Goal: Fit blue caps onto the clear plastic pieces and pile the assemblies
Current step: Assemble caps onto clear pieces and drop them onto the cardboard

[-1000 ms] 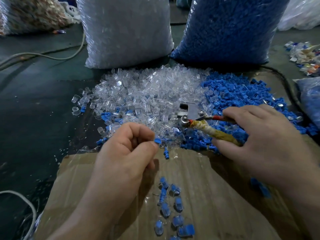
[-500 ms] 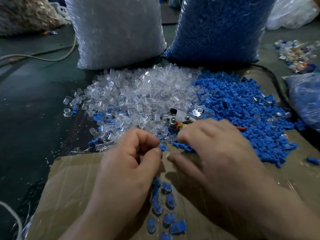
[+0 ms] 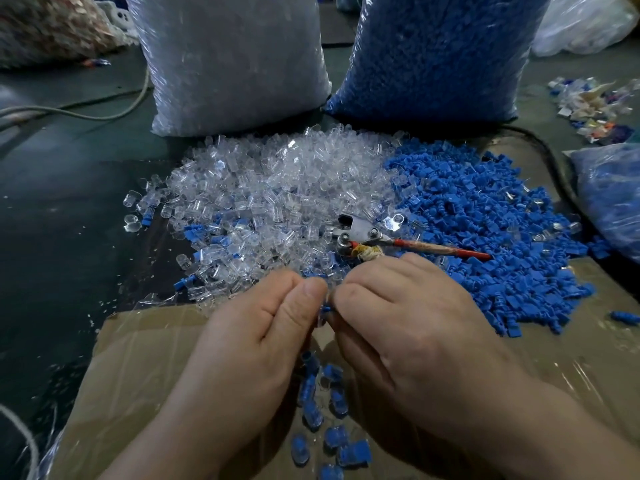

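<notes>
**A:** Where is the part being worked?

**B:** Just below the middle of the frame, where the two hands meet. The left hand (image 3: 249, 341) has thumb and forefinger pinched on a blue cap (image 3: 325, 309). Only a sliver of blue shows between the thumb tips.

**A:** And the other hand?

**B:** The right hand (image 3: 415, 334) has its fingers curled in, with the thumb tip facing the left thumb. It seems to grip a clear piece (image 3: 321, 319), which shows only as a glint, so I say that with some doubt.

**A:** Which way does the cap lie from the piece?

**B:** The cap is on the left and the piece on the right, touching or nearly so. As far as I can judge, the shared axis runs across the frame from thumb to thumb. The push would then be straight along that line, with both hands equally near.

**A:** And once it seats?

**B:** The finished assemblies (image 3: 329, 410) lie directly below the hands, toward the bottom centre, on the cardboard (image 3: 156, 375). A drop from here should land among them.

**A:** Where is the supply?

**B:** The heap of clear pieces (image 3: 270, 195) is above the hands and the heap of blue caps (image 3: 485, 237) is to the right. A red-handled tool (image 3: 363, 233) lies between the heaps.
</notes>
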